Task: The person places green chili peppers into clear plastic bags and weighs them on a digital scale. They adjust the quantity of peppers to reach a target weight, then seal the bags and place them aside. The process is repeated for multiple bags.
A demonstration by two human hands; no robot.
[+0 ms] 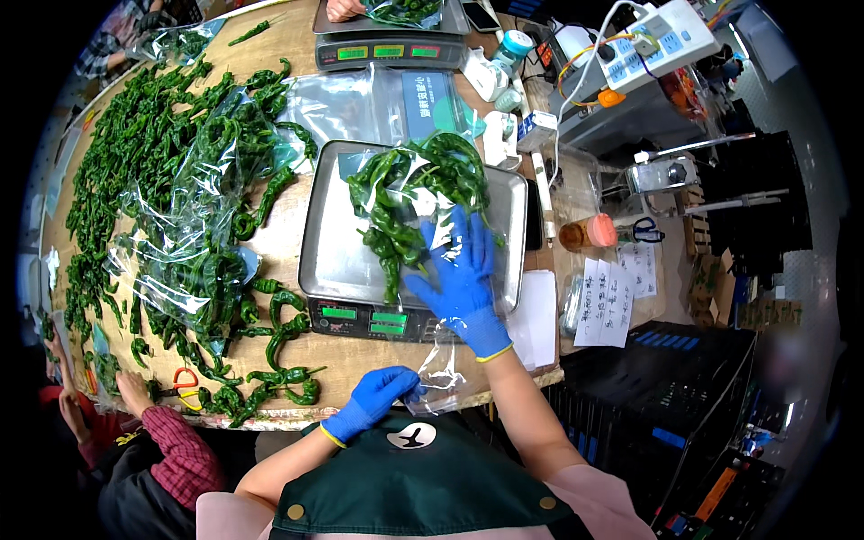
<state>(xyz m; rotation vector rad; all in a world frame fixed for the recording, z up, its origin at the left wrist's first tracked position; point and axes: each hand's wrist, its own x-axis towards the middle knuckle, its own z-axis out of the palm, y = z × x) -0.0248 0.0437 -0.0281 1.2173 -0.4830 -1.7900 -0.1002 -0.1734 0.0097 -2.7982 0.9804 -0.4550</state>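
A clear plastic bag of green peppers lies on the metal pan of a digital scale. My right hand, in a blue glove, rests spread on the bag's lower right part. In its blue glove, my left hand pinches the bag's loose end at the table's front edge. Left of the scale, filled clear bags lie on a large heap of green peppers. Flat clear bags lie behind the pan.
Another scale stands at the back, with someone's hand above it. Scissors lie near a co-worker's sleeve at the left. Power strips, a lidded jar and handwritten papers are at the right.
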